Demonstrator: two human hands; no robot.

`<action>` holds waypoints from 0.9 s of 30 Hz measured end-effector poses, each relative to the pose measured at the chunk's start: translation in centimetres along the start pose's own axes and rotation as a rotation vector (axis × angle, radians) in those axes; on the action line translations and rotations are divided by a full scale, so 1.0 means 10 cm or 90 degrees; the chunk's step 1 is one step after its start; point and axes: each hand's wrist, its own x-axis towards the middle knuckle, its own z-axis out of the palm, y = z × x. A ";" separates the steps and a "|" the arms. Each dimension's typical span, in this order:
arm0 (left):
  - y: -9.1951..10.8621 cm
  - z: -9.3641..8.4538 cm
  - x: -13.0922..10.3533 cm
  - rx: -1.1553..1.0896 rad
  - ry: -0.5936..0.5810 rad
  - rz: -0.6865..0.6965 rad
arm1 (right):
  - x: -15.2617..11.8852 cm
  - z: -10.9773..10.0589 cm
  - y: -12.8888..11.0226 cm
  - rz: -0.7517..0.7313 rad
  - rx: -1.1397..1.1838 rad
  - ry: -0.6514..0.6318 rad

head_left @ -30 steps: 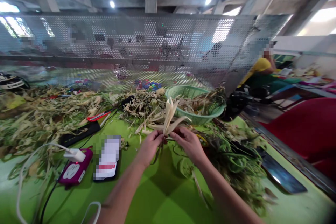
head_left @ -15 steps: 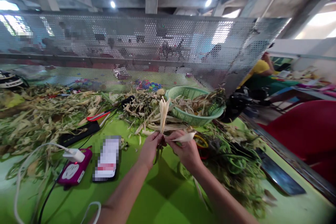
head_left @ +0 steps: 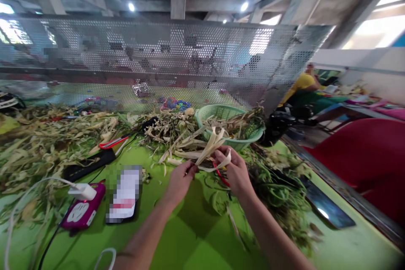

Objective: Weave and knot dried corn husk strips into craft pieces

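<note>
My left hand (head_left: 181, 182) is closed, pinching the lower end of a pale, dry corn husk bundle (head_left: 208, 150) that fans out up and to the right. Near the fanned part, my right hand (head_left: 236, 172) has its fingers curled around a husk strip (head_left: 225, 161), which loops back toward my left fingertips. Exactly where the right fingertips meet the bundle is hard to make out. Just behind the hands, loose dry husks (head_left: 186, 154) lie against a green plastic basket (head_left: 243, 141) holding more dried leaves.
Dried leaves (head_left: 63, 139) heap along the left. A red cutter (head_left: 114, 141), a phone (head_left: 126, 194) and a purple power bank (head_left: 84, 211) with cables lie nearer. On the right are green fibres (head_left: 278, 190) and a dark phone (head_left: 330, 206). A perforated metal screen (head_left: 158, 59) stands behind.
The husk bundle has tipped from upright to leaning right. My right hand has moved right and up, away from the left, with the strip. My view has shifted slightly.
</note>
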 end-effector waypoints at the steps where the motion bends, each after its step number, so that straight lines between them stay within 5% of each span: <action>1: 0.01 0.01 -0.01 0.012 -0.005 0.003 | 0.00 0.00 0.00 0.009 0.024 0.010; 6: -0.06 0.05 0.02 -0.023 -0.016 -0.026 | 0.00 0.00 0.00 -0.008 0.010 0.073; 14: -0.17 0.05 0.08 -0.287 0.001 -0.098 | -0.11 0.08 -0.07 0.050 0.161 -0.101; 22: -0.12 0.01 0.06 0.064 0.000 -0.029 | -0.03 0.06 -0.02 0.072 0.173 -0.003; 27: -0.17 0.03 0.03 0.183 0.014 0.051 | -0.07 0.09 -0.04 0.114 0.192 -0.105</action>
